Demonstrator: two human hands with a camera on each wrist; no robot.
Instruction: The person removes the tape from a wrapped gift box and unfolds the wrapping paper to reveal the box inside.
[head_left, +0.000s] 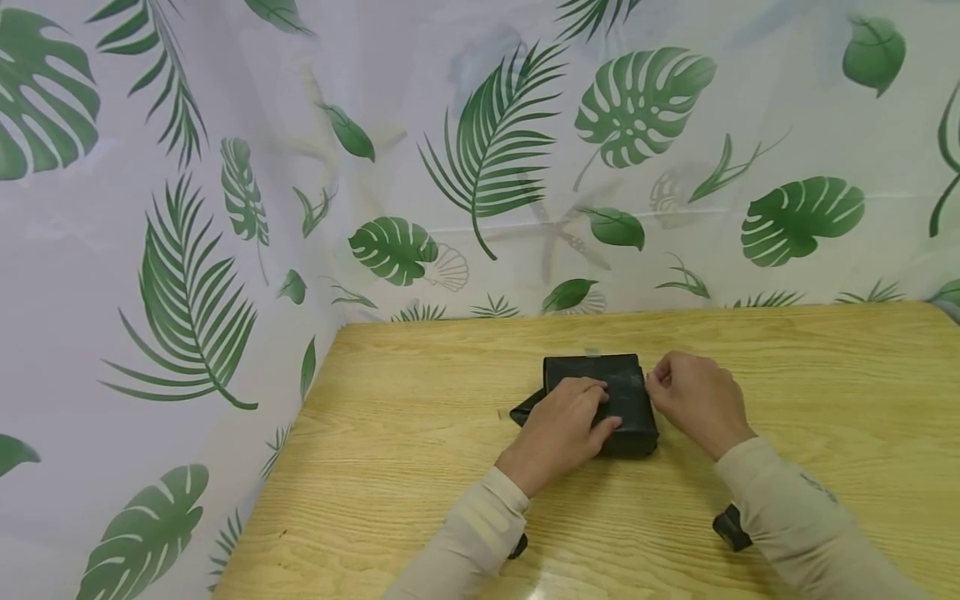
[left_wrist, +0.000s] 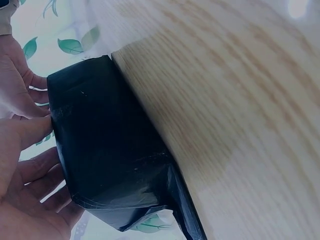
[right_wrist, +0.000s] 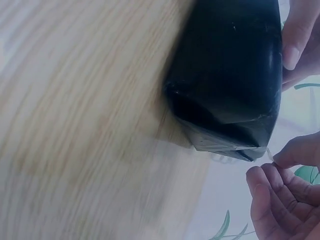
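A box-shaped package wrapped in black sheeting (head_left: 630, 417) lies on the table, its left end flap (head_left: 527, 407) sticking out as a point. My left hand (head_left: 562, 425) rests on top of it with the fingers spread loosely. At the package's right end my right hand (head_left: 697, 396) pinches a small strip of clear tape (right_wrist: 270, 154) between thumb and fingertips, close to the folded end. The end facing the right wrist view shows creased folds. In the left wrist view, the wrapping (left_wrist: 110, 145) has a loose flap (left_wrist: 185, 210) at its near end.
The wood-grain table (head_left: 390, 458) reaches back to a white sheet with green leaf prints (head_left: 495, 133). Small pale tape pieces show at the package's back edge (head_left: 592, 352) and by its left flap. A small black object (head_left: 731, 529) shows beside the right sleeve.
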